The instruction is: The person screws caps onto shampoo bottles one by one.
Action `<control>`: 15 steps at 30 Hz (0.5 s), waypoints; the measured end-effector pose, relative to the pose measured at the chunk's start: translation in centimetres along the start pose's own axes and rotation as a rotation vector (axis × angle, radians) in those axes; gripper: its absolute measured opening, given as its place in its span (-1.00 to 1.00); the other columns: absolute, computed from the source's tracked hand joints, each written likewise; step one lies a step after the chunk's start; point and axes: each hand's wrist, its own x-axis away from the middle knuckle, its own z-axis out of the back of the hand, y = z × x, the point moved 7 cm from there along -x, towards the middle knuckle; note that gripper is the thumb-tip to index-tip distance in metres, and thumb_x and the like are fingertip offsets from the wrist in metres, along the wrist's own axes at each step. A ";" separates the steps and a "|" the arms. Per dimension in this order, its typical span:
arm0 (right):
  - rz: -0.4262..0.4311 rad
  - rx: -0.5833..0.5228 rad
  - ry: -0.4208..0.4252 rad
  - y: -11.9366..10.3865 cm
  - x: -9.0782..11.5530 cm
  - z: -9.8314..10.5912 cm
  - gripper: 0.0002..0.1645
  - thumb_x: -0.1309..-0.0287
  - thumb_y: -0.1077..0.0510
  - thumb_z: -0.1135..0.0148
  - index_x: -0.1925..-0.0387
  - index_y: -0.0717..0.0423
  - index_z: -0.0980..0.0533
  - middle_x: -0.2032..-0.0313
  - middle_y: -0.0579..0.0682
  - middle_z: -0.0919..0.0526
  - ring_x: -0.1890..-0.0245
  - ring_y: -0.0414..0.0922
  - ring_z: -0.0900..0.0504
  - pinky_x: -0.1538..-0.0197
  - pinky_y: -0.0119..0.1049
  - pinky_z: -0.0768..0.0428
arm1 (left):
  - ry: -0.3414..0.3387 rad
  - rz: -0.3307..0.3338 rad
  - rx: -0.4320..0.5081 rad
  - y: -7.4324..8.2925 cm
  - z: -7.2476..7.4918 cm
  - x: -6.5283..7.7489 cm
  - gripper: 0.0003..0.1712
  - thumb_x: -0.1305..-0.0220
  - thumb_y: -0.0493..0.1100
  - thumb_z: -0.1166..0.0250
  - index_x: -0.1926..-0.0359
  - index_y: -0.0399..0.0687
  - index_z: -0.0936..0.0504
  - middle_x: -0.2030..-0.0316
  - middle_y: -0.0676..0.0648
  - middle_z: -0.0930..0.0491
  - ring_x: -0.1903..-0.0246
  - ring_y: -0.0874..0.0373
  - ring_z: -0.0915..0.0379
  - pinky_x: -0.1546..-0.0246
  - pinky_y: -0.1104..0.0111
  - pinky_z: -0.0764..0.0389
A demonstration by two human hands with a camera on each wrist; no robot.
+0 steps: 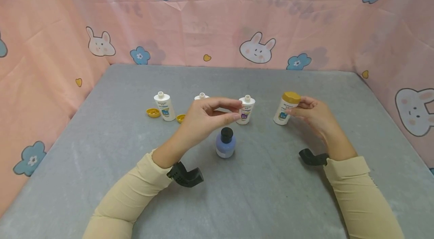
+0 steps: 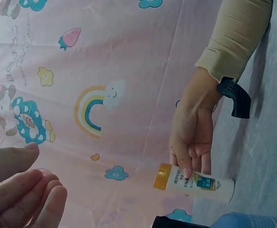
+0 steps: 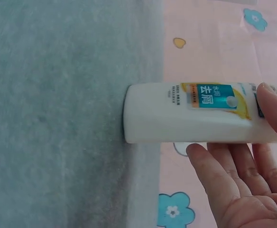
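Observation:
At the right of the group, my right hand (image 1: 313,114) grips a white shampoo bottle (image 1: 282,112) by its side, thumb across the front and fingers behind. The bottle has its gold cap (image 1: 291,97) on and stands upright with its base at the table. My left hand (image 1: 207,116) hovers over the middle of the group, fingers loosely extended, with a gap between thumb and fingers. Its fingertips overlap a capless white bottle (image 1: 246,110) in the head view. Most of another capless bottle (image 1: 202,96) is hidden behind this hand.
A third capless white bottle (image 1: 165,107) stands at the left. Beside it lies a gold cap (image 1: 153,112), with a second cap (image 1: 181,118) partly behind the left wrist. A purple-blue bottle with a black top (image 1: 225,144) stands nearer, below the left hand. Pink curtains (image 1: 217,16) border the grey table.

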 end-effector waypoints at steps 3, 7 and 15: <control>0.010 0.047 0.019 -0.2 0.1 0.1 -0.64 -0.10 0.26 -0.46 0.18 -0.24 -0.58 0.27 -0.49 -0.71 0.17 -0.51 -0.62 0.12 -0.64 -0.56 | 0.013 -0.004 0.019 0.0 0.1 -0.1 -0.67 -0.21 -0.32 -0.39 -0.02 -0.25 -0.69 -0.03 -0.19 -0.70 0.14 0.12 -0.72 0.03 0.28 -0.71; 0.030 0.143 0.066 -0.7 0.2 0.5 -0.66 -0.12 0.20 -0.46 0.17 -0.24 -0.55 0.29 -0.56 -0.68 0.17 -0.52 -0.61 0.10 -0.66 -0.51 | 0.039 -0.021 0.017 0.0 0.4 -0.2 -0.65 -0.21 -0.34 -0.39 -0.04 -0.27 -0.68 -0.04 -0.23 -0.68 0.11 0.08 -0.71 0.04 0.29 -0.72; 0.024 0.263 0.134 -1.9 1.0 1.1 -0.56 -0.13 -0.01 -0.45 -0.05 -0.21 -0.53 0.23 -0.64 -0.61 0.09 -0.53 -0.55 -0.29 -0.28 -0.38 | 0.101 -0.007 -0.038 -0.7 1.0 -0.7 -0.58 -0.24 -0.31 -0.38 -0.13 -0.21 -0.64 -0.07 -0.16 -0.66 -0.02 0.03 -0.66 0.01 0.36 -0.69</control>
